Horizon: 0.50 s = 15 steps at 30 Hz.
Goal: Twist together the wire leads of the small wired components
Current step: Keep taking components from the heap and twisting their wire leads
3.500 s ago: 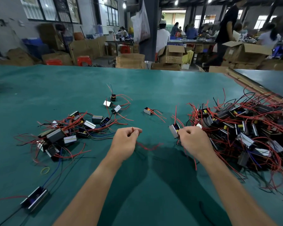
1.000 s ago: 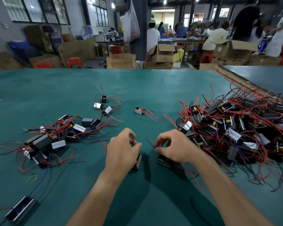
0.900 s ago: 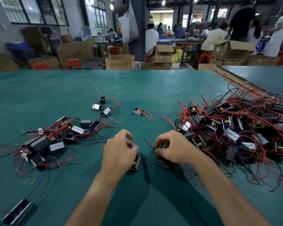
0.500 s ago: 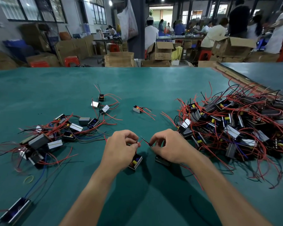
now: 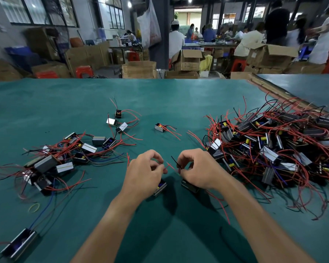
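Note:
My left hand [image 5: 143,172] pinches a red wire lead [image 5: 166,167] between thumb and fingertips. A small boxy component [image 5: 160,187] lies on the green table just under that hand. My right hand [image 5: 198,168] pinches red and black leads [image 5: 176,164] a few centimetres to the right. A second dark component [image 5: 188,186] sits partly hidden beneath its palm. The lead ends from both hands nearly meet in the gap between my fingertips.
A big tangle of components with red and black wires [image 5: 273,147] fills the right side. A smaller pile [image 5: 65,156] lies at the left, with loose units [image 5: 160,127] further back. A yellow rubber band [image 5: 34,207] and a long component [image 5: 18,244] lie at front left.
My hands came together from wide apart and set two components down in front of me. In the last half second the fingertips closed in on the lead ends.

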Each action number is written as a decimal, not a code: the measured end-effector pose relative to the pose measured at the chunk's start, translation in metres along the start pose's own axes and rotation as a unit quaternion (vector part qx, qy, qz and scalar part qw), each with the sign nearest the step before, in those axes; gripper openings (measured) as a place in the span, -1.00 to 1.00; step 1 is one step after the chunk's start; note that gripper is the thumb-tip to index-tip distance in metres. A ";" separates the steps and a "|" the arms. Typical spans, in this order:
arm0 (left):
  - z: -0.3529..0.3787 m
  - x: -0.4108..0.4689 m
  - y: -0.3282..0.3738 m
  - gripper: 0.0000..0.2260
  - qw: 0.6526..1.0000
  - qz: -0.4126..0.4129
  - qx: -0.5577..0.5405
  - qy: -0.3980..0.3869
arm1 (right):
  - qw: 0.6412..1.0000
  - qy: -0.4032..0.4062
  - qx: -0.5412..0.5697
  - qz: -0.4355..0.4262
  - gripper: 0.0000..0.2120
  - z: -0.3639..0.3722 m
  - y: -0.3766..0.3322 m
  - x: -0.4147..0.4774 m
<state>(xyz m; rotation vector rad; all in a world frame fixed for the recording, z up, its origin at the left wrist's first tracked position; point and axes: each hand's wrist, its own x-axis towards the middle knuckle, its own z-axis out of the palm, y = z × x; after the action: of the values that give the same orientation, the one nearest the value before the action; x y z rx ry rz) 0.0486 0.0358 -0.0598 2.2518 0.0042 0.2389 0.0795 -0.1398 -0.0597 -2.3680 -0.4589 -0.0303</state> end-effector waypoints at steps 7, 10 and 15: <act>-0.004 0.000 0.002 -0.86 1.000 0.013 -0.007 0.010 | 0.999 0.026 0.028 -0.023 -0.83 0.002 -0.002 0.000; -0.005 0.001 0.002 -0.82 0.999 -0.002 -0.044 -0.019 | 0.999 0.023 0.041 -0.015 -0.87 0.003 -0.001 0.001; -0.003 0.000 -0.002 -0.86 0.998 -0.020 -0.047 -0.046 | 0.997 0.000 0.083 0.002 -0.87 0.004 -0.002 -0.001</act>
<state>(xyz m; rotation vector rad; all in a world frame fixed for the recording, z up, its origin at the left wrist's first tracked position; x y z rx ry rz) 0.0483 0.0394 -0.0592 2.1643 -0.0112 0.1120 0.0779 -0.1360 -0.0617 -2.2065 -0.4395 0.0084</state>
